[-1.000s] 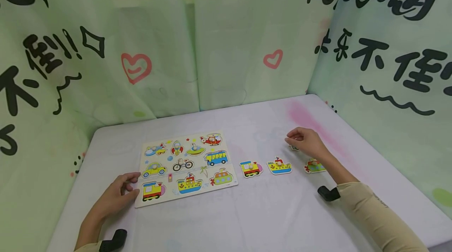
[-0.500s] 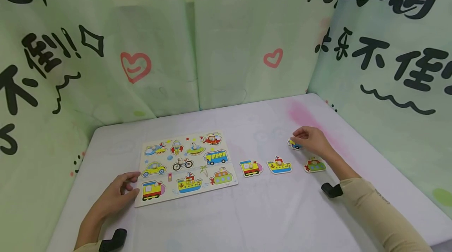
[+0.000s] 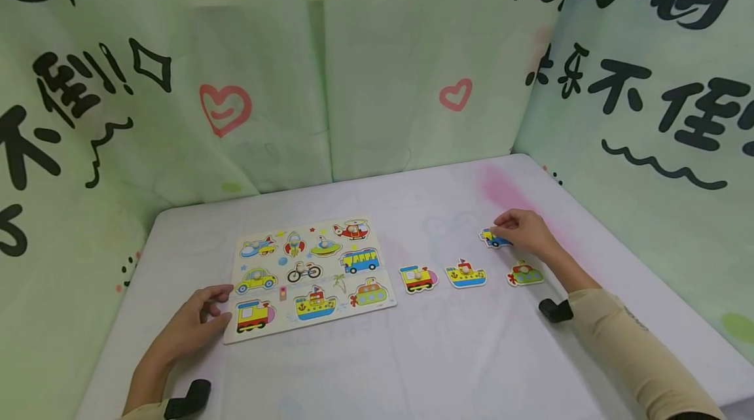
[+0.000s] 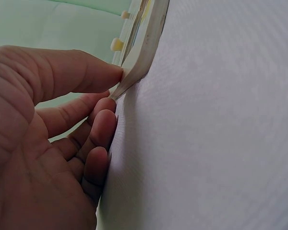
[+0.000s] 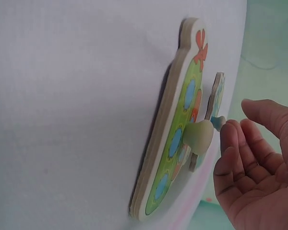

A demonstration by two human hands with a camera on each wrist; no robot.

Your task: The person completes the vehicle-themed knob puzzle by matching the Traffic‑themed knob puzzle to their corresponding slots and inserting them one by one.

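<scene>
Several Chinese characters (image 3: 618, 69), "不" among them, beyond right hand (image 3: 530, 235) and vehicle piece (image 3: 496, 241)

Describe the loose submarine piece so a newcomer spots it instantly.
On the white table, look right of the puzzle board, past the loose train and ship. The submarine there, red propeller at left, is the only mostly green loose piece.

The counter (image 3: 330, 374) is wht., w/ a pink smudge (image 3: 505, 188) just past the R hand (image 3: 528, 235). A big pic. board (image 3: 286, 319) lies flat, its side touching the L hand (image 3: 191, 325). Btwn. the board & R hand lie a train pc. (image 3: 417, 280) & then a boat pc. (image 3: 466, 275), apart. A green sub pc. (image 3: 525, 275) lies nr. the R hand, on the near side. A blue & yel. pc. w/ wheels (image 3: 488, 237) lies at the R hand, part hid.
</scene>
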